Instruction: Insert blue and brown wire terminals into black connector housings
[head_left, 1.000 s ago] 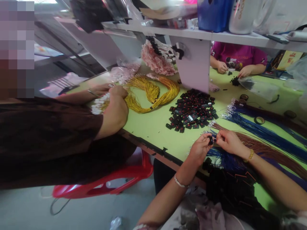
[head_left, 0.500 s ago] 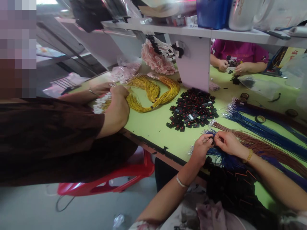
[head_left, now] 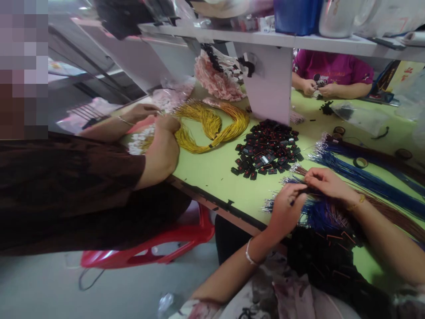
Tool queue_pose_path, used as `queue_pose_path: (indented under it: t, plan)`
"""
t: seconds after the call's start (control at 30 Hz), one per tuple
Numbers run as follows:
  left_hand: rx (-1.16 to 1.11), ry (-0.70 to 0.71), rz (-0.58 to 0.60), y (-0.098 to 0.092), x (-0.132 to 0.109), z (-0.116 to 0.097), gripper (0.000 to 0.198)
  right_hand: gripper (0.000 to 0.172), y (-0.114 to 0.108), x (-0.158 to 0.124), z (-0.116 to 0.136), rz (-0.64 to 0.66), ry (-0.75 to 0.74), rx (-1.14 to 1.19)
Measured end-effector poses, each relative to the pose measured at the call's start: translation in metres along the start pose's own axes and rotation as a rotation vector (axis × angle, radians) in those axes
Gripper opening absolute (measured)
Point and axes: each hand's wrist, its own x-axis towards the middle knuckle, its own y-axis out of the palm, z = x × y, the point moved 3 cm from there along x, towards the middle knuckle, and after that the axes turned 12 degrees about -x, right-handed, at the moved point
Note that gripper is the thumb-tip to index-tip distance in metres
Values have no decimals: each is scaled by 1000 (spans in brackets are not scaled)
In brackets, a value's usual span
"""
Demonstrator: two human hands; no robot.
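left hand, nearer than black-piece pile: fingers pinching small dark piece, seemingly to steady it | right hand, also nearer than pile: fingers curled, grip hidden, can't tell | blue wires right of pile, metal tips pile-ward, likely for easy reach | yellow bundle left of pile

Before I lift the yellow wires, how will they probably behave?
The yellow wires are probably floppy, since they curve loosely on the table. The dark tie may keep them bunched there, but the thin strands could spread elsewhere.
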Motion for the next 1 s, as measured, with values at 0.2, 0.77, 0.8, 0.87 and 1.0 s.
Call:
queue_pose_path:
  t: [0.2,0.77,0.8,0.87,1.0]
  plan:
    - [256,228,684,78,-44,-3,35,16,18,13,5,295,-83,-237]
    - [891,308,-46,-83,37,-5,30,19,61,3,1,109,-49,-755]
    - [1003,272,-76,-96,49,-1,31,19,60,3,2,117,-46,-752]
    - [1184,213,-37,-111,67,8,32,16,60,4,5,138,-54,-760]
    - [1395,158,25,-116,82,13,24,18,61,4,6,153,-80,-763]
